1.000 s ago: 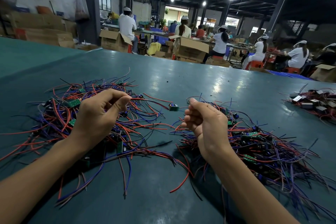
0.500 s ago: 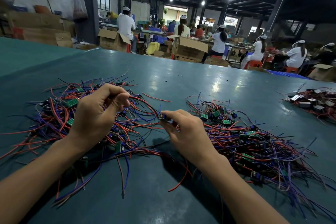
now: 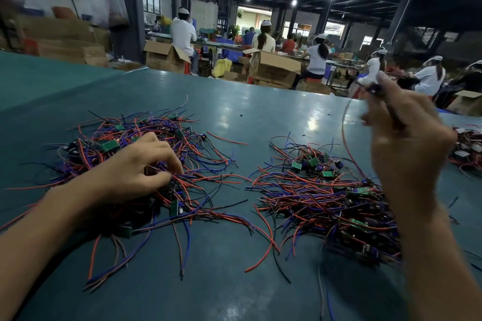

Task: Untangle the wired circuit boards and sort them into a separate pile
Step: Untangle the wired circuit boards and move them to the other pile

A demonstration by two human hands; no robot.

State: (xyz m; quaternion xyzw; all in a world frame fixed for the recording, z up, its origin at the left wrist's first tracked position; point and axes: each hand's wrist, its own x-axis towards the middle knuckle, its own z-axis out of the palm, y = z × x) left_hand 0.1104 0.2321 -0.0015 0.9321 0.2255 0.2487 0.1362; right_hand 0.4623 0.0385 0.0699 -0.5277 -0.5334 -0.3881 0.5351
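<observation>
A tangled heap point(image 3: 125, 154) of small green circuit boards with red, blue and black wires lies left of centre on the teal table point(image 3: 260, 112). My left hand point(image 3: 140, 169) rests on it, fingertips pinching wires near its middle. A second pile point(image 3: 326, 198) of the same wired boards lies to the right. My right hand point(image 3: 407, 143) is raised above that pile, blurred, gripping one wired board point(image 3: 374, 88); its red wire point(image 3: 347, 143) hangs down toward the pile.
A third small heap of parts point(image 3: 469, 148) sits at the table's right edge. Beyond the far edge are cardboard boxes point(image 3: 273, 65) and several seated people in white at other benches.
My right hand has pulled a wired board out of the left heap and lifted it up and to the right, over the right pile. My left hand has dropped onto the left heap.
</observation>
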